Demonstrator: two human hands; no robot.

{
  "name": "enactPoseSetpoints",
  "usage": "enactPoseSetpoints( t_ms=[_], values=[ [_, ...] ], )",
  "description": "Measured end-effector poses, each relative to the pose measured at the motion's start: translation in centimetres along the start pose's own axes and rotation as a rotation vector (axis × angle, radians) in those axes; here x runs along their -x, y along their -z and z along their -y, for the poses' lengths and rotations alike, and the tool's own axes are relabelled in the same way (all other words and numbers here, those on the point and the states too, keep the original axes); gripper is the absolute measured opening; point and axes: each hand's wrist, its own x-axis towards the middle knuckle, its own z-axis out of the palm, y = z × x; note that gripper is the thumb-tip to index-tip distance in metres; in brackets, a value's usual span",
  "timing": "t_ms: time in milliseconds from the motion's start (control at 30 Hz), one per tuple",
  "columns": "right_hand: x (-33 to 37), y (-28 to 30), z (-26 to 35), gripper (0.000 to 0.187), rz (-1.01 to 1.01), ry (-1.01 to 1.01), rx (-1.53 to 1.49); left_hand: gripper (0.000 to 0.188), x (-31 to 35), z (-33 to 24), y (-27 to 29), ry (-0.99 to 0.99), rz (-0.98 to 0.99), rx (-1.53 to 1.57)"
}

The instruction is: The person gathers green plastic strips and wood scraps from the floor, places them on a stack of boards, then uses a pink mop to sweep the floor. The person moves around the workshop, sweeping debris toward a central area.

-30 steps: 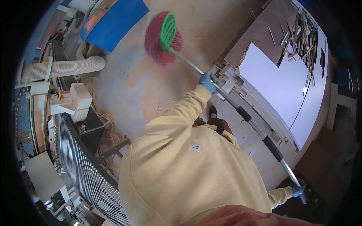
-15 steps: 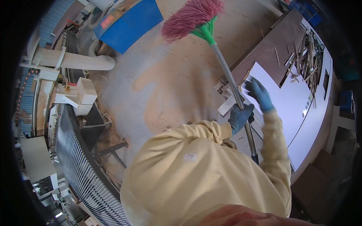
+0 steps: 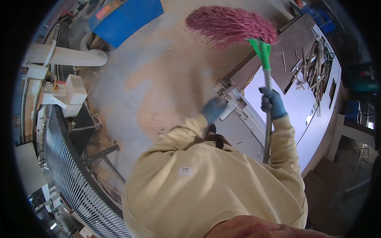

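Observation:
My right hand [image 3: 274, 104], in a blue-grey glove, is closed around the metal handle of a broom [image 3: 232, 25]. The broom is held up with its pink bristle head at the far end and a green socket joining it to the handle. The handle's lower end comes down beside my right side. My left hand [image 3: 214, 109], gloved too, is off the handle, in front of my body near the end of a stack of boards. Motion smears its fingers, so their pose is unclear.
White and brown panels [image 3: 293, 115] lie on the right, with a heap of thin wood strips [image 3: 315, 75] on them. Sawdust covers parts of the floor [image 3: 158, 99]. At left stand a roller conveyor [image 3: 75, 170], a ribbed duct [image 3: 67, 55] and a blue panel [image 3: 129, 22].
My left hand has let go of the broom handle and moved left. My right hand, open before, has closed on the handle. The broom head has swung to the right.

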Motion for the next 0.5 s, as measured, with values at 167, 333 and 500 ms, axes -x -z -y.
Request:
enactPoseSetpoints(
  t_ms=[167,333,500],
  values=[
    [10.0,5.9,0.3,0.029,0.176,0.074,-0.230,0.070,-9.6,8.3,8.0,0.389,-0.513,0.207],
    [14.9,7.0,-2.1,0.028,0.327,0.185,-0.368,0.056,-18.9,-3.6,14.7,0.020,0.104,0.704],
    [15.4,3.8,-3.4,0.042,0.015,0.172,-0.101,0.048,-15.0,-18.7,13.7,-0.327,0.176,1.436]
  ],
)
